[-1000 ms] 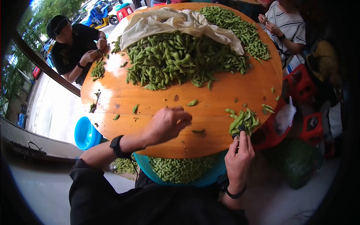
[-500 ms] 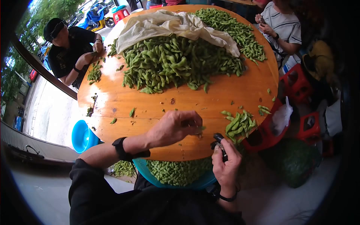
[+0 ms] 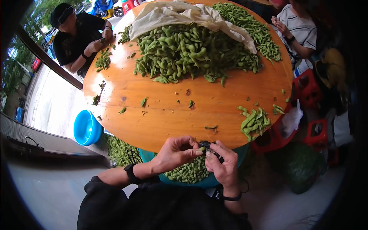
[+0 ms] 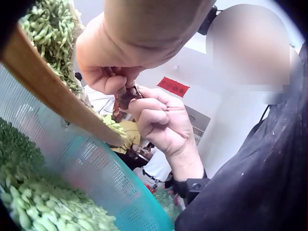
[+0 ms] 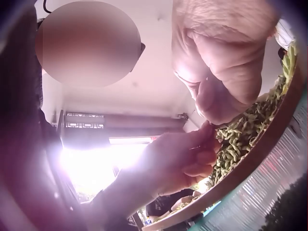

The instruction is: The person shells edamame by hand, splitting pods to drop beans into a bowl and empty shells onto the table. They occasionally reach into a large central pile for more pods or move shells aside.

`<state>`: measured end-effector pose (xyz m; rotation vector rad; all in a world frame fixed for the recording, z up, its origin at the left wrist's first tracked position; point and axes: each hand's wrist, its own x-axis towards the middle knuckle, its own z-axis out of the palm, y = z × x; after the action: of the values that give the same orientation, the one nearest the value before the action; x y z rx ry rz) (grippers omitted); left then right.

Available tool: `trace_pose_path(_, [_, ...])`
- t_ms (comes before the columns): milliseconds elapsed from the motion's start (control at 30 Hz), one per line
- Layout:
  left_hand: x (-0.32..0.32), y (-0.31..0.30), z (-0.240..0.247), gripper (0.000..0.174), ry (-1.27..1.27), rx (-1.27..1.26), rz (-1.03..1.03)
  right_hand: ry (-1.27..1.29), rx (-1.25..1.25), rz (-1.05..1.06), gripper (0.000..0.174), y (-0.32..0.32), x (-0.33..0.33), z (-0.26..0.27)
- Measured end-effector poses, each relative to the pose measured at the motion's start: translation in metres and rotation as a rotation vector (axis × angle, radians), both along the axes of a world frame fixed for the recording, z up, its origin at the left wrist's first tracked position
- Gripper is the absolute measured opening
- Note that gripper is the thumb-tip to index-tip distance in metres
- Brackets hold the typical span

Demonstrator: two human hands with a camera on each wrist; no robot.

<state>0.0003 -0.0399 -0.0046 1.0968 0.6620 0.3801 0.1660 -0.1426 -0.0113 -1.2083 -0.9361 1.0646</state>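
My left hand pinches a green soybean pod between thumb and fingers, just over the table's near edge. Close against it, my right hand grips a small black tool whose end meets the pod. The left wrist view shows both hands' fingertips together around the dark tool, with the pod hidden there. Below them, a teal mesh basket holds many short green pods. A small heap of pods lies right of the hands on the table.
A big pod mound under a pale cloth covers the round wooden table's far half. One person sits at the left, another at the right. A blue basin and red stools flank the table.
My left hand came back from over the table toward me, now with a pod. My right hand moved left from the small heap, and the two hands met. A pod near mid-table is gone.
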Motion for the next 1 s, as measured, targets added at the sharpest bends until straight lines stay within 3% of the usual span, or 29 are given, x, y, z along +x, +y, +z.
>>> trace_pose_path(33, [0.0, -0.001, -0.003, 0.007, -0.073, -0.173, 0.011, 0.167, -0.003, 0.067, 0.02, 0.0, 0.002, 0.0])
trace_pose_path(67, [-0.001, -0.004, -0.008, 0.007, -0.072, -0.178, 0.014, 0.335, -0.007, 0.133, 0.02, 0.0, 0.005, -0.001])
trace_pose_path(100, [-0.003, -0.007, -0.013, 0.007, -0.221, -0.391, -0.017, 0.494, -0.027, 0.167, 0.019, -0.002, 0.006, -0.004])
trace_pose_path(133, [-0.004, -0.011, -0.017, 0.007, -0.372, -0.602, -0.047, 0.495, -0.032, 0.169, 0.019, -0.003, 0.006, -0.004])
trace_pose_path(200, [-0.006, -0.015, -0.018, 0.008, -0.425, -0.628, -0.037, 0.571, -0.079, 0.222, 0.02, -0.004, 0.007, -0.004])
trace_pose_path(233, [-0.008, -0.014, -0.017, 0.007, -0.375, -0.574, -0.029, 0.574, -0.086, 0.225, 0.02, -0.004, 0.005, -0.006])
trace_pose_path(300, [-0.012, -0.012, -0.007, 0.011, -0.167, -0.388, 0.0, -0.318, 0.169, 0.065, 0.023, -0.001, -0.002, -0.009])
trace_pose_path(333, [-0.017, -0.011, -0.007, 0.011, -0.164, -0.393, 0.002, -0.314, 0.164, 0.067, 0.023, -0.001, -0.005, -0.006])
trace_pose_path(400, [-0.028, -0.012, -0.008, 0.016, 0.076, 0.109, -0.095, -0.685, 0.286, 0.076, 0.025, -0.002, -0.009, 0.002])
trace_pose_path(433, [-0.03, -0.012, -0.005, 0.015, 0.15, 0.542, -0.128, -0.694, 0.272, 0.11, 0.024, -0.006, -0.009, -0.002])
trace_pose_path(467, [-0.033, -0.013, -0.016, 0.012, 0.037, 0.871, -0.143, -0.688, 0.265, 0.116, 0.024, -0.009, -0.009, -0.004])
trace_pose_path(533, [-0.045, -0.023, -0.027, 0.014, 0.19, 1.28, -0.26, -0.731, 0.227, 0.105, 0.023, -0.016, -0.006, -0.007])
trace_pose_path(800, [-0.069, -0.024, -0.036, 0.021, 0.371, 1.174, -0.3, -0.746, 0.13, 0.005, 0.021, -0.033, 0.001, -0.012])
trace_pose_path(933, [-0.064, -0.018, -0.013, 0.009, 0.115, 0.812, -0.248, -0.758, 0.059, -0.034, 0.017, -0.035, 0.009, -0.004])
trace_pose_path(1000, [-0.046, -0.008, 0.009, 0.01, 0.081, 0.923, -0.12, -0.684, 0.082, -0.107, 0.014, -0.034, 0.016, -0.005])
